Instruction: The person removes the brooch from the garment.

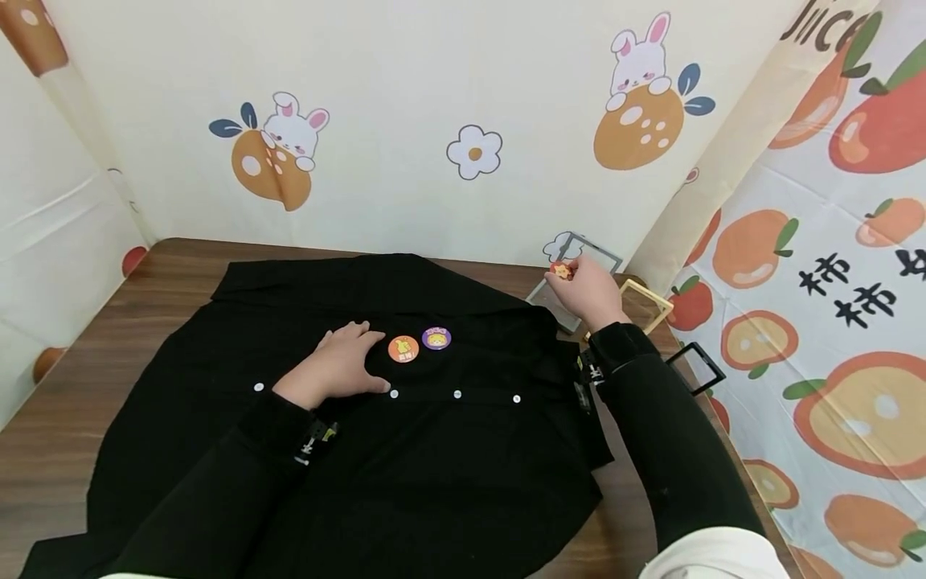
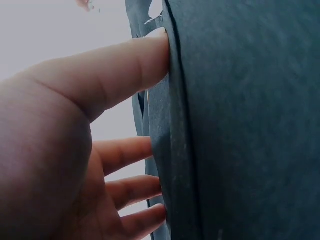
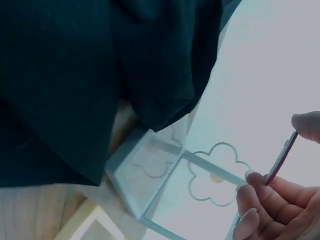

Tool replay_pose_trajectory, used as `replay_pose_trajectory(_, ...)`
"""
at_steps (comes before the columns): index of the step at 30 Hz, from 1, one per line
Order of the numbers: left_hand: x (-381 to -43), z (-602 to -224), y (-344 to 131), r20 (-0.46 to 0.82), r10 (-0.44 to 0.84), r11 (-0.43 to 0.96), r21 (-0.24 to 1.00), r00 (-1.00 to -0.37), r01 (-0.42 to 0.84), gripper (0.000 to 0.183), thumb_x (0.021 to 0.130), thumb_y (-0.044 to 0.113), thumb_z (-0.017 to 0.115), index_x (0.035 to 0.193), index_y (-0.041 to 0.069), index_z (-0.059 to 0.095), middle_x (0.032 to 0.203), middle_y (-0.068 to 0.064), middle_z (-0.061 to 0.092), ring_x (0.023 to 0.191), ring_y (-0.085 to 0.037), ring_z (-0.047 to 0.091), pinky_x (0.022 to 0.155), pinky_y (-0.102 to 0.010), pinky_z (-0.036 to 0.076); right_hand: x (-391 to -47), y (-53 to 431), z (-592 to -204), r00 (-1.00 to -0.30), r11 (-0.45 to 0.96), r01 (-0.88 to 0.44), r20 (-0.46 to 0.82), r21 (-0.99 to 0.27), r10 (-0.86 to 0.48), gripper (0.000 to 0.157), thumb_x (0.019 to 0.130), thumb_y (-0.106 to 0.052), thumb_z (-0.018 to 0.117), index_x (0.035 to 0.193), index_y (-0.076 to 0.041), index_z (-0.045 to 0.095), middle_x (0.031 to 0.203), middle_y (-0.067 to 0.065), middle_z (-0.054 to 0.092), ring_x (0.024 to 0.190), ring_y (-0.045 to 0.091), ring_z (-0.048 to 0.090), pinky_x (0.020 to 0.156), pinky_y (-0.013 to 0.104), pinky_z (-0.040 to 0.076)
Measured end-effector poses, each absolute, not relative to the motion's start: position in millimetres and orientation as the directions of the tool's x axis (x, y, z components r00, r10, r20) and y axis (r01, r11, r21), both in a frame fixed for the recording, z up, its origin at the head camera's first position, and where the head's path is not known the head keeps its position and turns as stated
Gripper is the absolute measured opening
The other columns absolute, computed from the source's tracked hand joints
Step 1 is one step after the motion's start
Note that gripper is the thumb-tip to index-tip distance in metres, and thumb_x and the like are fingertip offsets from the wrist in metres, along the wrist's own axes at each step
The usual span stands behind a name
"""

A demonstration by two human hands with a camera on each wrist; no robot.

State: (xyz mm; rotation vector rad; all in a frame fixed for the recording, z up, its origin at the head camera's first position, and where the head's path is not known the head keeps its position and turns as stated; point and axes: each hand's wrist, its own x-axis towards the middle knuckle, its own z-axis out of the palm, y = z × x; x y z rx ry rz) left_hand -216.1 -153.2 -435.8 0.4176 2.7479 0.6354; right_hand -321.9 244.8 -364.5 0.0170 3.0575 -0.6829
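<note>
A black button-up shirt (image 1: 434,474) lies spread on the table, with several white buttons in a row. My left hand (image 1: 336,366) rests on it, fingers spread, the thumb touching near one button (image 1: 394,394). In the left wrist view, the thumb (image 2: 145,62) and fingers touch the fabric. Beside those fingers, an orange round badge (image 1: 403,349) and a purple round badge (image 1: 437,338) sit on the shirt. Beyond the shirt's right end, my right hand (image 1: 596,293) pinches a small red badge (image 1: 560,270), seen edge-on in the right wrist view (image 3: 282,157).
A grey-framed clear box (image 1: 615,261) stands open under and behind my right hand. A yellow frame (image 1: 661,310) and a black frame (image 1: 712,370) are by the table's right edge. Printed cloth walls rise behind and beside the wooden table (image 1: 68,418).
</note>
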Motion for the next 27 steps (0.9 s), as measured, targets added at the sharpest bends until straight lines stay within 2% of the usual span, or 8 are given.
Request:
replay_pose_trajectory(4, -215.6, -435.5, -153.8, -0.216, 0.340, 0.857, 0.472, -0.915, 0.207, 0.087, 0.085, 0.040, 0.083, 0.153, 0.001, 0.046, 0.162, -0.030, 0.028, 0.151, -0.050, 0.019, 0.118, -0.069, 0.012, -324.4, 247.3, -369.6, -0.999, 0.912, 0.037, -0.011, -0.409, 0.035, 0.050, 0.101, -0.049, 0.055, 0.114, -0.001, 0.058, 0.103, 0.018, 0.060, 0.083, 0.033, 0.056, 0.070, 0.043, 0.044)
replay_pose_trajectory(9, -215.3, -434.5, -153.1, -0.222, 0.337, 0.859, 0.471, -0.915, 0.202, 0.087, 0.085, 0.040, 0.083, 0.154, 0.002, 0.046, 0.163, -0.029, 0.028, 0.151, -0.049, 0.019, 0.119, -0.068, 0.012, -328.6, 253.9, -376.9, -0.996, 0.912, 0.085, -0.018, -0.400, 0.085, 0.049, 0.100, -0.049, 0.057, 0.107, 0.000, 0.061, 0.099, 0.019, 0.061, 0.080, 0.034, 0.056, 0.067, 0.043, 0.043)
replay_pose_trajectory(18, -217.2, -434.1, -152.0, -0.229, 0.332, 0.867, 0.458, -0.915, 0.200, 0.087, 0.085, 0.040, 0.083, 0.154, 0.003, 0.046, 0.163, -0.029, 0.028, 0.151, -0.049, 0.019, 0.119, -0.068, 0.012, -334.7, 258.7, -393.6, -0.991, 0.953, 0.127, 0.001, -0.277, 0.132, 0.054, 0.100, -0.044, 0.054, 0.118, 0.006, 0.058, 0.103, 0.026, 0.062, 0.088, 0.042, 0.060, 0.072, 0.054, 0.049)
replay_pose_trajectory(27, -216.9, -435.7, -154.6, -0.249, 0.325, 0.871, 0.454, -0.912, 0.187, 0.088, 0.086, 0.042, 0.083, 0.156, 0.004, 0.044, 0.164, -0.028, 0.026, 0.151, -0.049, 0.017, 0.119, -0.068, 0.010, -344.4, 251.7, -406.7, -0.988, 0.966, 0.153, -0.066, -0.208, 0.143, 0.062, 0.102, -0.045, 0.053, 0.132, 0.009, 0.053, 0.115, 0.029, 0.061, 0.100, 0.044, 0.061, 0.083, 0.057, 0.051)
